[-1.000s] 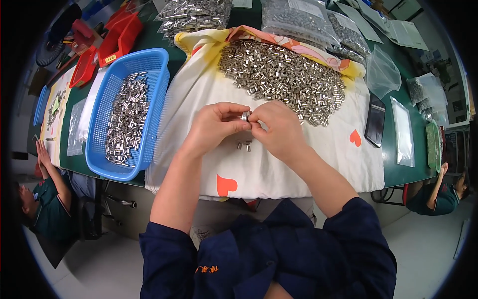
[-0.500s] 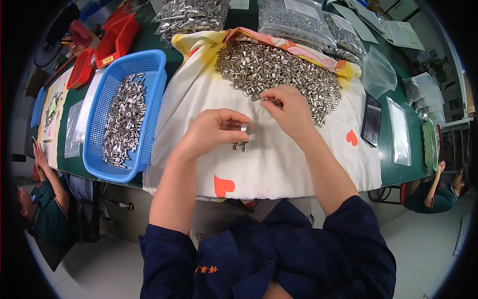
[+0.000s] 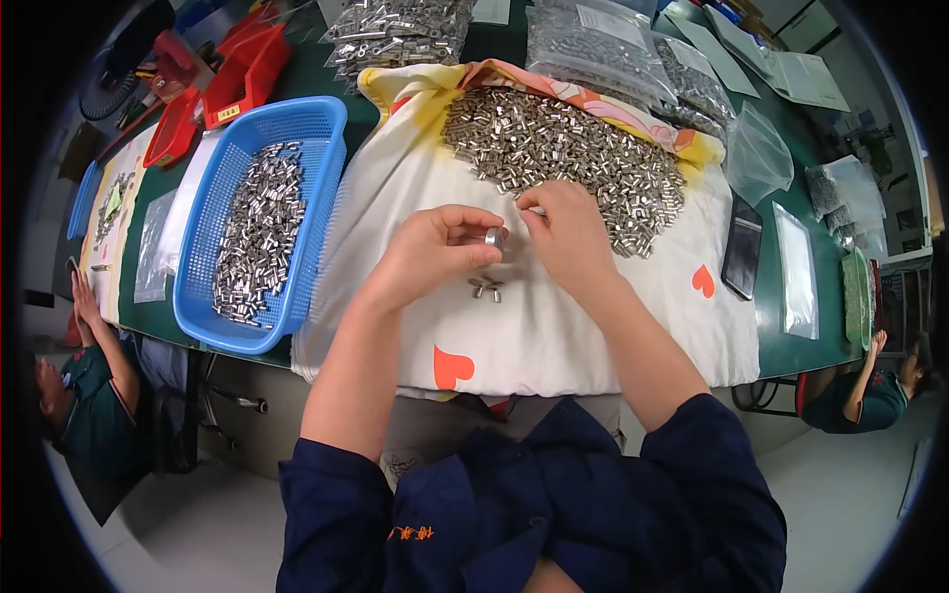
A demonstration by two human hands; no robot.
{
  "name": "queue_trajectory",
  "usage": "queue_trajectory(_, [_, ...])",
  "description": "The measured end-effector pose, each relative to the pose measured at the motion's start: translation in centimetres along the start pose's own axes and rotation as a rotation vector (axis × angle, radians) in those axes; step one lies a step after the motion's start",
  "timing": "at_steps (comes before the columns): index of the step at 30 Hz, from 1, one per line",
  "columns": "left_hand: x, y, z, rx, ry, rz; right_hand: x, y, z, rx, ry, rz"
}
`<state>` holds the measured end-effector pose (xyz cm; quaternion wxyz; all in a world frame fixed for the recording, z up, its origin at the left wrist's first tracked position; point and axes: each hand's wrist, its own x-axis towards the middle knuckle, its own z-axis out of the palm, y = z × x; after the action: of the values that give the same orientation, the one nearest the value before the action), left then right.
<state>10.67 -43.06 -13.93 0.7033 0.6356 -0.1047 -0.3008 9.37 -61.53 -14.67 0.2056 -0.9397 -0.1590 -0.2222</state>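
Observation:
My left hand (image 3: 442, 247) is closed, with thumb and fingers pinching a short, shiny round metal piece (image 3: 494, 238) held on edge above the cloth. To its right, my right hand (image 3: 565, 232) is closed in a pinch on a small metal sleeve (image 3: 539, 211), partly hidden by the fingers. It is at the near edge of a big pile of small silvery metal sleeves (image 3: 583, 158). Several loose sleeves (image 3: 485, 288) lie below my left hand on the white cloth (image 3: 573, 341), which has red hearts.
A blue basket (image 3: 331, 168) part-filled with metal sleeves stands on the left, near red bins (image 3: 247, 79). Bags of metal parts (image 3: 593, 49) line the back. A phone (image 3: 741, 247) and a clear plastic bag (image 3: 794, 267) lie at right. Other people sit at both sides.
My right hand has drawn slightly nearer, away from the pile and toward my left hand. The left hand still holds the round metal piece. The whole view has shifted slightly.

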Motion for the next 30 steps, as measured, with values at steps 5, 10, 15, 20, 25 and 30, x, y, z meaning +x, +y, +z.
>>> queue_trajectory(5, [0.2, -0.5, -0.4, -0.020, 0.079, 0.073, -0.3, -1.7, -1.5, 0.772, -0.225, 0.284])
queue_trajectory(10, [0.1, -0.3, -0.2, -0.022, 0.062, 0.081, -0.4, -2.0, -1.7, 0.729, -0.185, 0.309])
queue_trajectory(15, [0.3, -0.6, -0.1, 0.014, 0.076, 0.081, -0.6, -2.2, -1.4, 0.502, -0.115, 0.172])
queue_trajectory(20, [0.1, -0.6, -0.2, -0.048, 0.097, 0.100, -0.6, -1.8, -1.1, 0.568, -0.093, 0.129])
queue_trajectory(25, [0.0, -0.6, -0.3, 0.089, 0.065, 0.007, -0.4, -1.4, -1.7, 0.646, -0.263, 0.290])
queue_trajectory(30, [-0.3, 0.1, 0.0, 0.088, -0.012, -0.052, 0.5, 1.2, -0.6, 0.328, -0.048, 0.224])
